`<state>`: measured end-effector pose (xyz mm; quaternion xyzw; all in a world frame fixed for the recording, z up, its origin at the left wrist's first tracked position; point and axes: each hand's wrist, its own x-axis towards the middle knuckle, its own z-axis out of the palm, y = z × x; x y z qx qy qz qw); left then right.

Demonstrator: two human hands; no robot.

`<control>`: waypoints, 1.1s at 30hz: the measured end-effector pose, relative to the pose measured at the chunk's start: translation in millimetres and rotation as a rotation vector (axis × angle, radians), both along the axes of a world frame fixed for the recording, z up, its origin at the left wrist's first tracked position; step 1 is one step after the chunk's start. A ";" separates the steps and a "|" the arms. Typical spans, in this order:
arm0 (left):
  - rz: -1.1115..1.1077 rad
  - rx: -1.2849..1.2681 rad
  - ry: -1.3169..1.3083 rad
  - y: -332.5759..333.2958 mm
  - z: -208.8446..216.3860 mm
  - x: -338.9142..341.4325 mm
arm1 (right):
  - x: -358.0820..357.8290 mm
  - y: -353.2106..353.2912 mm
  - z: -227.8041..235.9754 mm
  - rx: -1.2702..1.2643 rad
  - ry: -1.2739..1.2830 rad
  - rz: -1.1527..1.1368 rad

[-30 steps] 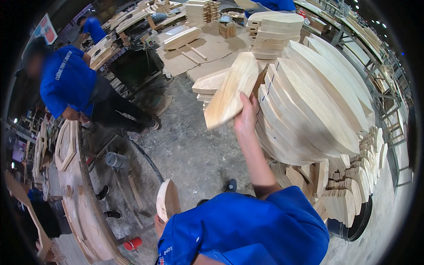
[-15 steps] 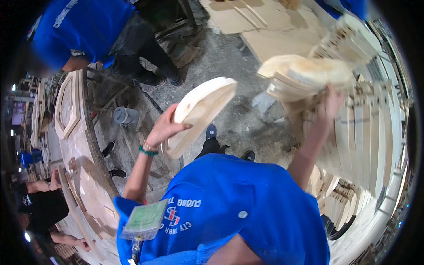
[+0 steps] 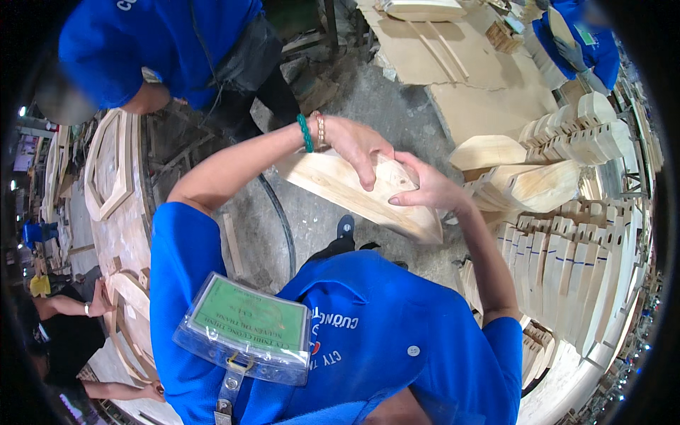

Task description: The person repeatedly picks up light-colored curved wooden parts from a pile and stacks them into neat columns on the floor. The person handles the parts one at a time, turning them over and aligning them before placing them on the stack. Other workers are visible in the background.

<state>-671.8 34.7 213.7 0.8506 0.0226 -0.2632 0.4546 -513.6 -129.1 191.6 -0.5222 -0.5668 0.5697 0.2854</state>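
Note:
Both my hands are on a pale, curved wooden panel (image 3: 331, 183), held in the air over the floor in front of me. My left hand (image 3: 356, 147), with a green beaded bracelet at the wrist, grips its far edge from above, thumb over the face. Right beside it, my right hand (image 3: 427, 185) closes around the panel's right part, thumb on the wood. The two hands touch or nearly touch. Similar curved pieces (image 3: 531, 185) lie stacked to the right of my right hand.
Rows of slotted wooden parts (image 3: 559, 258) stand at the right. Cardboard (image 3: 489, 113) lies at the far right, with a gloved co-worker (image 3: 577, 46) beyond. Another co-worker (image 3: 163, 53) bends at the far left. A bench (image 3: 131, 244) at left holds a wooden frame (image 3: 110, 166).
My right hand has left the stacked pieces and come inward onto the panel. My left hand has swung it right and turned it; both hands now hold it.

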 end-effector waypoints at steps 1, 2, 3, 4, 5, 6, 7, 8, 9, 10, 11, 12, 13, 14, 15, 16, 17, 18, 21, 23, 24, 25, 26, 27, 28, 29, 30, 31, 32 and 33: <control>-0.025 0.214 0.011 -0.7 15.0 9.9 | 6.3 0.6 -15.4 -0.021 0.053 -0.113; 0.156 0.435 -0.264 3.8 11.8 7.1 | 6.9 0.4 -28.4 -0.032 0.109 -0.199; 0.335 0.645 -0.545 10.4 -0.7 0.6 | 7.2 -2.4 -39.7 -0.047 0.163 -0.288; 0.510 0.836 -0.834 14.5 -8.9 -0.8 | 7.5 -7.7 -51.6 -0.041 0.090 -0.409; 0.806 0.862 -0.826 11.8 -10.4 6.7 | 10.4 -14.8 -63.2 -0.035 0.011 -0.553; 1.196 0.543 -0.959 8.4 -41.3 1.3 | 5.9 -13.5 -66.3 -0.013 -0.058 -0.660; 1.454 0.327 -0.915 -2.7 -88.6 -9.1 | -7.2 -2.8 -57.4 0.030 -0.253 -0.678; 1.689 0.076 -0.856 -20.1 -124.6 -11.8 | -17.5 3.1 -53.4 0.111 -0.359 -0.686; 1.690 -0.534 -0.619 -42.3 -136.0 -2.5 | -20.5 4.0 -52.9 0.180 -0.479 -0.724; 1.606 -1.107 -0.350 -59.4 -142.3 3.1 | -26.9 7.4 -50.7 0.257 -0.589 -0.740; 1.542 -1.195 -0.376 -62.7 -149.2 0.9 | -40.0 13.8 -42.0 0.255 -0.655 -0.691; 1.480 -1.274 -0.415 -60.9 -153.2 -2.7 | -51.5 14.3 -40.9 0.329 -0.671 -0.672; 1.400 -1.344 -0.471 -51.5 -139.3 3.0 | -54.6 20.1 -42.2 0.436 -0.666 -0.659; 1.350 -1.334 -0.632 -54.4 -134.5 6.5 | -57.1 25.1 -35.5 0.463 -0.634 -0.618; 1.412 -1.351 -0.587 -58.7 -132.5 11.4 | -57.5 19.8 -29.4 0.470 -0.631 -0.637; 1.389 -1.348 -0.601 -57.6 -128.8 15.0 | -59.5 19.0 -14.7 0.371 -0.581 -0.675; 1.325 -1.478 -0.549 -60.1 -121.4 18.7 | -52.2 10.4 -8.7 0.372 -0.648 -0.611; 1.326 -1.521 -0.593 -65.1 -124.8 23.1 | -38.1 -2.1 -25.8 0.396 -0.520 -0.588; 1.292 -1.514 -0.613 -67.5 -114.5 20.6 | -25.9 1.0 -27.8 0.230 -0.086 -0.574; 1.358 -1.378 -0.635 -64.1 -117.1 15.4 | -29.7 7.5 -28.0 0.148 0.023 -0.544; 1.396 -1.272 -0.629 -56.6 -123.7 13.1 | -31.5 14.5 -30.2 0.166 0.019 -0.499; 1.396 -1.195 -0.594 -55.5 -119.6 20.1 | -24.2 17.3 -40.4 0.173 -0.007 -0.497; 1.364 -1.182 -0.564 -49.7 -118.2 18.6 | -17.3 16.3 -46.6 0.179 -0.036 -0.505; 1.305 -1.188 -0.495 -44.0 -112.0 16.6 | -14.0 19.3 -45.4 0.170 0.030 -0.530; 1.340 -1.322 -0.573 -47.3 -122.1 16.1 | -13.9 18.1 -44.1 0.099 0.117 -0.589; 1.365 -1.364 -0.617 -44.8 -135.9 4.4 | -12.9 24.0 -40.0 0.089 0.107 -0.566; 1.337 -1.414 -0.662 -36.8 -146.3 -13.3 | -18.4 31.4 -37.2 0.016 0.172 -0.613; 1.364 -1.449 -0.614 -33.8 -134.7 -17.0 | 4.2 26.9 -60.9 -0.013 0.233 -0.661; 1.482 -1.597 -0.570 -27.7 -141.0 -29.2 | 9.7 27.5 -77.6 -0.078 0.332 -0.819; 1.533 -1.660 -0.634 -22.4 -153.2 -46.8 | 1.4 38.9 -69.2 -0.228 0.629 -0.818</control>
